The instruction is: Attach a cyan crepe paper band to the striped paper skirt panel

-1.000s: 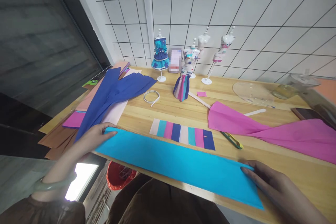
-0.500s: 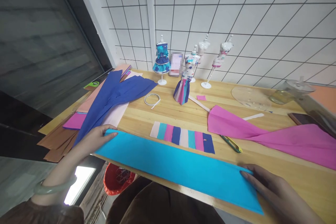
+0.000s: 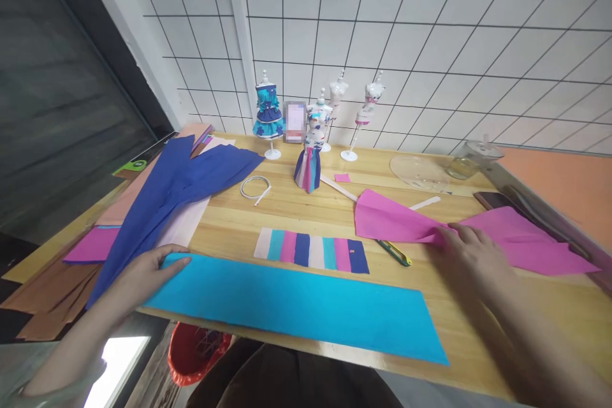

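A long bright blue sheet (image 3: 296,303) lies flat along the table's front edge. My left hand (image 3: 160,271) holds its upper left corner between thumb and fingers. Farther right, my right hand (image 3: 471,252) is closed on the bunched middle of a long pink sheet (image 3: 392,215); its fingertips are partly hidden. A green and yellow utility knife (image 3: 394,253) rests just left of that hand, beside the pink sheet. Between the blue sheet and the dress forms lies a striped piece (image 3: 308,250) in pale pink, teal, pink and navy.
Several small dress forms stand at the back, one in a striped skirt (image 3: 308,171), another in a blue dress (image 3: 268,111). A coiled cord (image 3: 255,188) lies left of centre. Dark blue sheets (image 3: 167,188) cover a pile at left. Below the edge is a red-lined bin (image 3: 196,354).
My right hand has let go of the blue sheet's right end and moved up onto the pink sheet, gathering it. The blue sheet now lies flat. The view has shifted right.
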Action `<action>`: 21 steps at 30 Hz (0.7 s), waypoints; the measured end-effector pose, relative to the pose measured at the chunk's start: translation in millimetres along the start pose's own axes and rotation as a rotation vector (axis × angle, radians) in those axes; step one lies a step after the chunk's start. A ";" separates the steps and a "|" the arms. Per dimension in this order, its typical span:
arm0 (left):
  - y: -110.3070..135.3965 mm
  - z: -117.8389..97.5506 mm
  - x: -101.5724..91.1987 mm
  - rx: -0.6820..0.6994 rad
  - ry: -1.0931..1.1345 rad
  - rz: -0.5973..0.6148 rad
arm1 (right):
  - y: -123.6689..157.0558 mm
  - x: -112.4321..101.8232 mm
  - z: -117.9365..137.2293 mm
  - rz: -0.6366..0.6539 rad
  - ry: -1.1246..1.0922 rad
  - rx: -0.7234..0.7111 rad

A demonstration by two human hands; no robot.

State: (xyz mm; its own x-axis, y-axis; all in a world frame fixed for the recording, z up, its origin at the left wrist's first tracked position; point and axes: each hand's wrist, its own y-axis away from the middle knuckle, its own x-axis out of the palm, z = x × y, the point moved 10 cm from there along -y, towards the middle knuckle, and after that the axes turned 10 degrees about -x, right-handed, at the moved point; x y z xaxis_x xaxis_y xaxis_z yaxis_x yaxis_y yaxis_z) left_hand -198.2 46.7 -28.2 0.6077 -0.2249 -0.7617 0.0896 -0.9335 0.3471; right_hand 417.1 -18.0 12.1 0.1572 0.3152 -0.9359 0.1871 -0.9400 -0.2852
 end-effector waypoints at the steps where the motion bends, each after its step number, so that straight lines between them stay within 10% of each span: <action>1: -1.0 1.4 -0.4 -0.001 -0.002 -0.010 | -4.2 2.1 -2.7 0.005 0.009 -0.002; 15: -1.5 -0.3 -5.8 0.001 0.035 -0.088 | -22.4 -62.8 -82.7 -0.102 -0.026 0.368; 21: 3.8 -3.6 -5.1 -0.027 0.046 -0.069 | -33.9 -26.8 -48.6 0.021 0.003 0.148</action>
State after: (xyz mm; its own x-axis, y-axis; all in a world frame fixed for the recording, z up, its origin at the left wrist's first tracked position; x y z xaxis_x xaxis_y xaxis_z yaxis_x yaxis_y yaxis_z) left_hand -198.2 45.3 -21.0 0.6352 -0.1464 -0.7583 0.1532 -0.9385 0.3095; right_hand 453.7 11.7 57.0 0.1621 0.2958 -0.9414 0.0389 -0.9552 -0.2935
